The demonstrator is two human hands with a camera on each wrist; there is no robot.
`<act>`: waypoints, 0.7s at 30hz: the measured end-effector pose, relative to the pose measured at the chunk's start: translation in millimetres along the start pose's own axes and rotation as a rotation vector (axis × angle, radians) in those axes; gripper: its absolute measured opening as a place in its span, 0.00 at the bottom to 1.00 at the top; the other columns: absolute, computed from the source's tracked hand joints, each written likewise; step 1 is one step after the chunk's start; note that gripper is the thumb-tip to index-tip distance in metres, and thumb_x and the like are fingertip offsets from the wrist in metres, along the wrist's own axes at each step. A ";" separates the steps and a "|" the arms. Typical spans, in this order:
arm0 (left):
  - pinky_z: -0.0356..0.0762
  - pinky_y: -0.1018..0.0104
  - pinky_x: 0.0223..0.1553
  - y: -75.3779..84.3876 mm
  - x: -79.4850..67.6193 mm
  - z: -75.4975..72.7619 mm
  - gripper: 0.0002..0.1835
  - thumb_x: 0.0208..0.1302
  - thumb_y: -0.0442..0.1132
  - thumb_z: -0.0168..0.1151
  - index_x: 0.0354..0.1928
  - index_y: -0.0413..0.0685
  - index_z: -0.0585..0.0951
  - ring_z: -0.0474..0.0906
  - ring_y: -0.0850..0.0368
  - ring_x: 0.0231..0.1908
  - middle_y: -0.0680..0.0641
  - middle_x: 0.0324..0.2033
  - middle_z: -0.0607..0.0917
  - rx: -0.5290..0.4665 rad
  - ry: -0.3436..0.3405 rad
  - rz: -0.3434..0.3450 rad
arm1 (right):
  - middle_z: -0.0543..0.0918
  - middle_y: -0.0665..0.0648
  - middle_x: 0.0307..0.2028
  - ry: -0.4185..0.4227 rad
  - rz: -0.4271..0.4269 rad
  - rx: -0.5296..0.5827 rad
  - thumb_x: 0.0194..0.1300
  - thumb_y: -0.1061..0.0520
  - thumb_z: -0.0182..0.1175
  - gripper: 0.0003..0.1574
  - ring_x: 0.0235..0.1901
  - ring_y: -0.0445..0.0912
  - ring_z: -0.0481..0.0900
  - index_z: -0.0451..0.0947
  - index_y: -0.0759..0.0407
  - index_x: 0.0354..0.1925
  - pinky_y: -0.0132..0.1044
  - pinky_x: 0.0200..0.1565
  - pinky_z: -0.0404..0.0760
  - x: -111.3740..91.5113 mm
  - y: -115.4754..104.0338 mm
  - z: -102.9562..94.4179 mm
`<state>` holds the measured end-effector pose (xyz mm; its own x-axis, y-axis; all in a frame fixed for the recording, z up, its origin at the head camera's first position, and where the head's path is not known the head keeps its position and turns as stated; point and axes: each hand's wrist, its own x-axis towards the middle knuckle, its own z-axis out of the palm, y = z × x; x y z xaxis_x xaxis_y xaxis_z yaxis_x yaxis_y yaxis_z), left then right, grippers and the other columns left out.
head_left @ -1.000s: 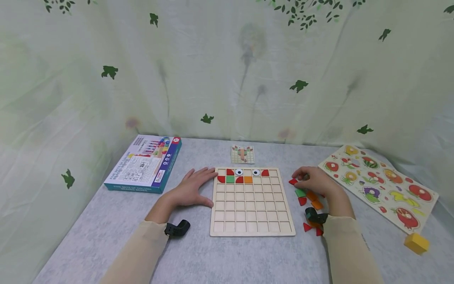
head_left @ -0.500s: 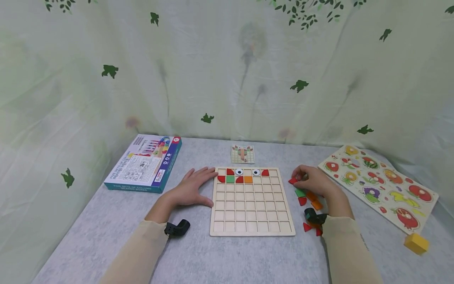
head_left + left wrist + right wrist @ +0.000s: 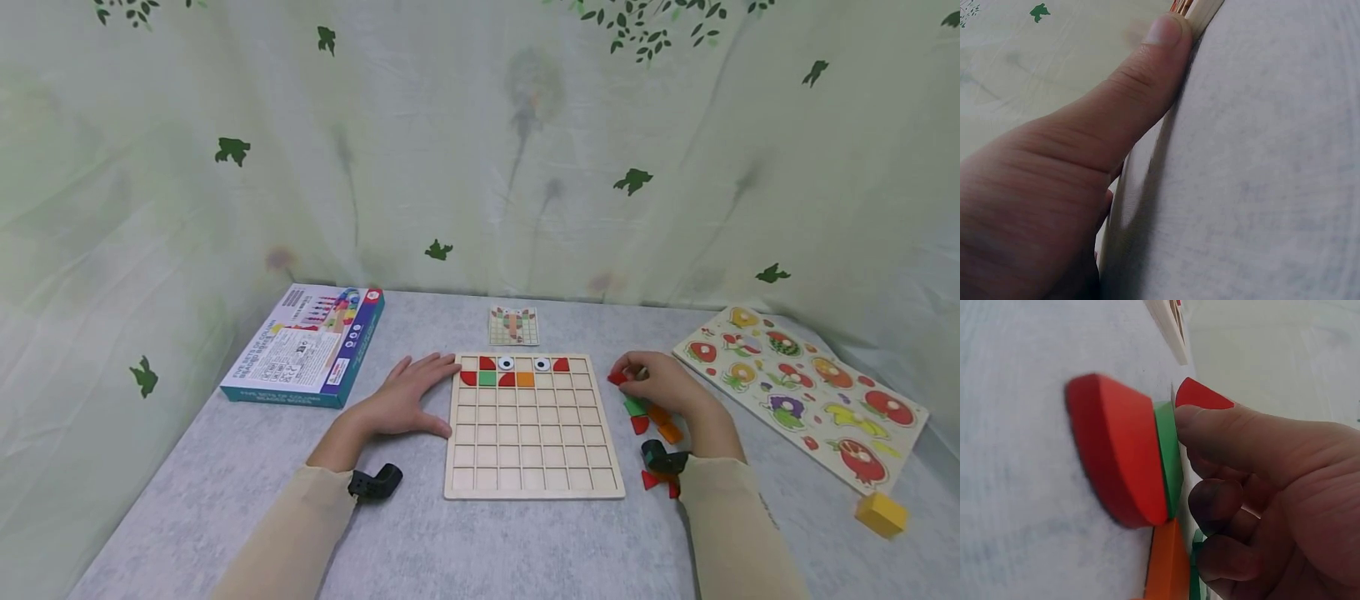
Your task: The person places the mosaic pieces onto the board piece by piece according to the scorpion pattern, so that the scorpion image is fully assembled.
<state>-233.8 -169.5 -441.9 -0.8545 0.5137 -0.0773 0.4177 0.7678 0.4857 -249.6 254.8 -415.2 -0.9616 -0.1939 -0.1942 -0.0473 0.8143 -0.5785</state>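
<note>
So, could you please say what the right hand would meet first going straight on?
The right hand, pinching a red piece, would probably meet the wooden grid board at its right edge, though height is unclear.

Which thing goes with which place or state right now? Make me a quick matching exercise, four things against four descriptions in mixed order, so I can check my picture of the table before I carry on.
Things:
1. left hand
2. right hand
3. small card
4. yellow block

Places and states:
A. lying beyond the far edge of the grid board
B. beside the near corner of the fruit sheet
C. pinching a red piece
D. touching the left edge of the grid board

Pairs: 1-D, 2-C, 3-A, 4-B
</note>
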 end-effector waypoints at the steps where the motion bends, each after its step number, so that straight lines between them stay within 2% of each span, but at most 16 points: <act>1: 0.28 0.40 0.78 0.1 0.1 0.1 0.59 0.45 0.71 0.73 0.78 0.60 0.58 0.41 0.47 0.80 0.51 0.79 0.55 -0.002 0.000 0.000 | 0.78 0.57 0.39 0.001 0.000 -0.004 0.68 0.55 0.62 0.10 0.40 0.51 0.74 0.81 0.53 0.47 0.35 0.39 0.78 0.3 -0.1 0.1; 6: 0.29 0.38 0.78 0.4 0.2 0.0 0.59 0.45 0.71 0.72 0.78 0.59 0.58 0.42 0.46 0.80 0.50 0.79 0.55 -0.003 0.002 0.003 | 0.81 0.57 0.41 0.015 0.002 -0.017 0.69 0.51 0.62 0.12 0.39 0.50 0.75 0.83 0.53 0.47 0.34 0.38 0.78 2.9 -0.1 0.3; 10: 0.29 0.39 0.78 0.6 -0.1 -0.5 0.59 0.45 0.70 0.73 0.78 0.60 0.58 0.42 0.46 0.80 0.50 0.79 0.55 0.001 0.004 0.005 | 0.84 0.57 0.44 0.028 -0.021 -0.028 0.69 0.51 0.62 0.11 0.39 0.50 0.76 0.84 0.52 0.47 0.34 0.38 0.78 4.3 -2.3 -0.1; 15: 0.30 0.38 0.78 1.0 -0.6 -0.8 0.59 0.45 0.70 0.73 0.78 0.59 0.59 0.42 0.45 0.80 0.50 0.79 0.56 -0.003 0.007 0.012 | 0.84 0.57 0.45 0.034 -0.041 -0.033 0.72 0.50 0.60 0.16 0.39 0.49 0.76 0.84 0.53 0.53 0.34 0.37 0.78 4.2 -9.3 -0.3; 21: 0.29 0.38 0.78 2.1 -0.7 -1.4 0.59 0.45 0.70 0.73 0.78 0.59 0.59 0.42 0.45 0.80 0.50 0.79 0.56 -0.006 0.006 0.007 | 0.83 0.58 0.42 0.056 -0.046 0.013 0.74 0.49 0.57 0.18 0.38 0.50 0.76 0.83 0.55 0.54 0.36 0.37 0.77 2.1 -18.5 -0.1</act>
<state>-232.8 -168.8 -439.6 -0.8533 0.5168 -0.0691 0.4218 0.7621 0.4911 -250.8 239.4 -404.9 -0.9722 -0.1995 -0.1228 -0.0884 0.7979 -0.5963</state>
